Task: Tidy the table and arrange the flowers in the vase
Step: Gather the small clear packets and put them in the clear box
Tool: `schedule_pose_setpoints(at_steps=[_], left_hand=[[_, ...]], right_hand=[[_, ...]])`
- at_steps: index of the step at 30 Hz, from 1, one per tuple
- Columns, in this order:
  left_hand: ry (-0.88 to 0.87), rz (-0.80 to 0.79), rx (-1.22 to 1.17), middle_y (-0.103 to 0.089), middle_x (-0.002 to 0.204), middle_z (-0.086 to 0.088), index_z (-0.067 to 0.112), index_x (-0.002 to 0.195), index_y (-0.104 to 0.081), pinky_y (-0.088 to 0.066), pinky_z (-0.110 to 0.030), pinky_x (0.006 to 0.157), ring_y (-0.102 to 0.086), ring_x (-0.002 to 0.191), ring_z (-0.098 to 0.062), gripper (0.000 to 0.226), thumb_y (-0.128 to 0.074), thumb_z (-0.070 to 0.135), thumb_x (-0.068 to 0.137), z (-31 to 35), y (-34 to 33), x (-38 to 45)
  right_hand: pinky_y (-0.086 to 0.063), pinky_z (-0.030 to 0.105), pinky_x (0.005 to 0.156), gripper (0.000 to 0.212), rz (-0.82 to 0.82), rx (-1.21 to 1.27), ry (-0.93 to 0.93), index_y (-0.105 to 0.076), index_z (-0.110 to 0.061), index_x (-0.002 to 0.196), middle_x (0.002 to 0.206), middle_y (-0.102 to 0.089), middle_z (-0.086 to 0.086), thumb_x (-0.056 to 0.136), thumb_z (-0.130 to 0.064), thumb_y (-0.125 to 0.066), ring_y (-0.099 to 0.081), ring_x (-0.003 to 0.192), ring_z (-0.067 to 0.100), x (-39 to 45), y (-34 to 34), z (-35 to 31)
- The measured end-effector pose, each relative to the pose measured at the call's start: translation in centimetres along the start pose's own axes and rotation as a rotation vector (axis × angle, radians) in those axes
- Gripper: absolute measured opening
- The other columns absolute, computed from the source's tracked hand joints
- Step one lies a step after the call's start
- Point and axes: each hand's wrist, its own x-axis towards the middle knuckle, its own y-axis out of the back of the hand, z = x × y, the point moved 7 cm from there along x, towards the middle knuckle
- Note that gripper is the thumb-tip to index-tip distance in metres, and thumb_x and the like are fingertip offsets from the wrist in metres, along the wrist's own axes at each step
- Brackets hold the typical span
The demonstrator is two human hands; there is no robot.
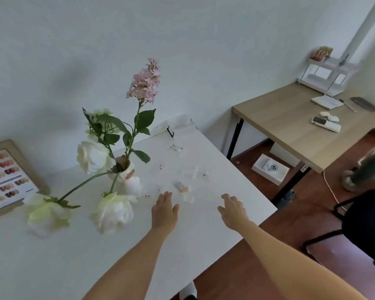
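Hands: left hand (164, 210) and right hand (233, 210) hover flat over the white worktop (214, 232) — fingers spread, holding nothing.
Vase: small white ceramic vase with a cat face (124, 169), upright, left of the hands.
Flowers: tall pink lilac spray (145, 82) stands upright in it; white roses (112, 211) droop from bent stems, two heads resting on the worktop.
Clutter: small clear packets and an orange-tipped wrapper (181, 187), scattered just beyond the fingertips.
Left edge: framed nail-colour chart (4, 178), leaning against the wall.
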Motion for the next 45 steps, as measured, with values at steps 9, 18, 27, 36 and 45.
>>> schedule_pose_setpoints(at_steps=[9, 18, 27, 36, 45], left_hand=[[0.045, 0.008, -0.023, -0.039, 0.147, -0.011, 0.01, 0.139, -0.035, -0.038, -0.04, 0.106, -0.034, 0.136, -0.026, 0.053, -0.049, 0.034, 0.094, 2.8, -2.5, 8.2], [0.106, 0.006, 0.1, -0.043, 0.145, -0.001, 0.021, 0.136, -0.045, -0.042, -0.032, 0.101, -0.037, 0.133, -0.021, 0.055, -0.062, 0.033, 0.085, 3.0, -3.8, 9.6], [0.007, 0.08, 0.464, -0.07, 0.06, 0.004, 0.012, 0.091, -0.074, -0.048, -0.015, 0.041, -0.065, 0.054, -0.01, 0.06, -0.092, 0.024, 0.035, 6.9, -3.0, 10.1], [0.312, 0.167, 0.113, -0.074, 0.094, -0.011, 0.014, 0.132, -0.048, -0.053, -0.036, 0.074, -0.068, 0.088, -0.031, 0.049, -0.059, 0.011, 0.085, 5.0, -1.8, 10.4], [0.418, 0.503, -0.187, -0.073, 0.084, -0.01, 0.016, 0.098, -0.069, -0.053, -0.033, 0.067, -0.065, 0.079, -0.026, 0.013, -0.059, 0.019, 0.09, 5.0, 5.3, 15.8]], right_hand=[[-0.042, 0.044, 0.095, 0.04, -0.049, -0.029, -0.013, -0.036, -0.015, 0.134, 0.129, -0.049, 0.012, 0.097, -0.027, -0.044, -0.048, 0.115, 0.033, 9.3, 2.5, 2.0], [-0.04, 0.039, 0.097, 0.05, -0.099, -0.137, 0.182, -0.03, -0.014, 0.139, 0.141, -0.041, 0.007, 0.095, -0.031, -0.049, -0.043, 0.122, 0.029, 17.1, 1.6, -0.8], [-0.041, 0.033, 0.087, 0.049, -0.092, -0.289, 0.43, -0.044, -0.015, 0.12, 0.116, -0.05, 0.005, 0.083, -0.038, -0.066, -0.049, 0.103, 0.024, 21.4, 1.3, -1.5], [-0.041, 0.033, 0.09, 0.046, -0.214, -0.2, 0.431, -0.048, -0.014, 0.114, 0.112, -0.057, 0.006, 0.079, -0.031, -0.073, -0.05, 0.107, 0.025, 23.2, 1.0, -2.8], [-0.035, 0.031, 0.083, 0.025, -0.325, -0.211, 0.322, -0.055, -0.02, 0.098, 0.105, -0.064, 0.002, 0.078, -0.019, -0.069, -0.05, 0.105, 0.024, 25.0, 1.3, -3.0]])
